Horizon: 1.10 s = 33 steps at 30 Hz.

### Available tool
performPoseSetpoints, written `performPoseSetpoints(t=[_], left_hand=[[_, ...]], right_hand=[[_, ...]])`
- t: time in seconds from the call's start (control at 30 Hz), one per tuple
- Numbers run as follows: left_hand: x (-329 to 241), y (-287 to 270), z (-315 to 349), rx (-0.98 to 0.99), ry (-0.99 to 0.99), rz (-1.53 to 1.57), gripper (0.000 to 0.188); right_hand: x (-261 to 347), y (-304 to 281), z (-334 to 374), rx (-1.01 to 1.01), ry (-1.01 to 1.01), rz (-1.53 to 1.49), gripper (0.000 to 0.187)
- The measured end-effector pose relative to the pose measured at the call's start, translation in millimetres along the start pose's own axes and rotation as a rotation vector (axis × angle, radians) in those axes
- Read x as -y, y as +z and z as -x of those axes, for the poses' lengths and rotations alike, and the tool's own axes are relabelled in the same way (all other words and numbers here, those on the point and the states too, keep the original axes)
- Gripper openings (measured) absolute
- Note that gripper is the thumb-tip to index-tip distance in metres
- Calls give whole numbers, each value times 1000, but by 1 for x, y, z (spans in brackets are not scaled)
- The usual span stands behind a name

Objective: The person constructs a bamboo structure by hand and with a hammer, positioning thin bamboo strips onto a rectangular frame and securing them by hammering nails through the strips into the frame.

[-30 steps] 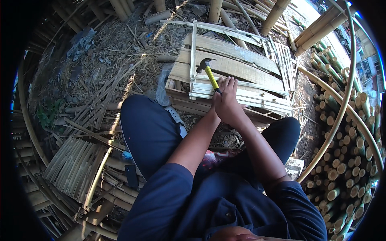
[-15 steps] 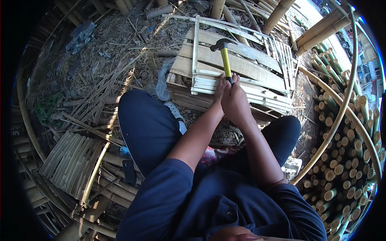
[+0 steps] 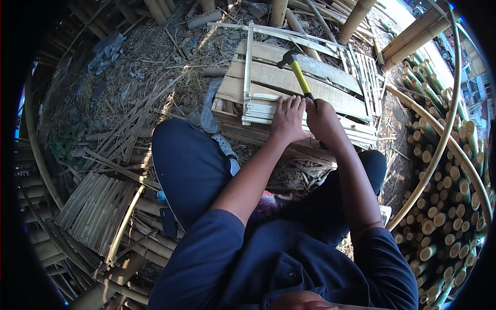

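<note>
My right hand is closed round the dark grip of a claw hammer with a yellow and black handle. Its dark head points away from me, over the boards. Just left of it, my left hand grips a row of thin pale slats, fingers across the top and thumb toward the near side. These slats lie along the near edge of a frame of thin strips. Beneath the frame is a low platform of wide wooden boards. My palms hide part of the slats.
Cut bamboo poles are piled at the right, behind a bent bamboo strip. To my left lie a bundle of split bamboo and a dark phone. Upright bamboo posts stand beyond the platform.
My hands, close together before, have moved apart. The right has shifted right with the hammer, whose handle now leans more to the left. My left hand has spread over the slats.
</note>
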State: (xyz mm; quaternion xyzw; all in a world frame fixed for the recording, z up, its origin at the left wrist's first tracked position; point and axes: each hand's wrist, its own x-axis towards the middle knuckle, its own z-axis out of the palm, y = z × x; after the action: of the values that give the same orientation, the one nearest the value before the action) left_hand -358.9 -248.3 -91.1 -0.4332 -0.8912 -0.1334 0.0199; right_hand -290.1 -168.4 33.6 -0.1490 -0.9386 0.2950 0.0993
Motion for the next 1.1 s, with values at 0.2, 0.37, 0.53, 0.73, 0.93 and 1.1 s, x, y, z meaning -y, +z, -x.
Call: performPoseSetpoints(t=[0.2,0.37,0.53,0.73,0.93,1.1], left_hand=[[-2,-3,2,-142,23,136,111],[7,5,-2,-381,111,362,59],[9,8,-2,-480,21,697,17],[52,-18,-29,-753,-177,569,21],[152,-57,-18,-553,-588,640,38],[50,-202,17,-787,120,1220,48]], right_hand=[[-95,4,-54,13,94,244,42],[-137,49,-65,12,46,312,31],[-134,68,-72,148,70,383,21],[-141,58,-78,245,149,354,25],[-132,65,-82,253,151,260,25],[-128,53,-77,306,99,269,27]])
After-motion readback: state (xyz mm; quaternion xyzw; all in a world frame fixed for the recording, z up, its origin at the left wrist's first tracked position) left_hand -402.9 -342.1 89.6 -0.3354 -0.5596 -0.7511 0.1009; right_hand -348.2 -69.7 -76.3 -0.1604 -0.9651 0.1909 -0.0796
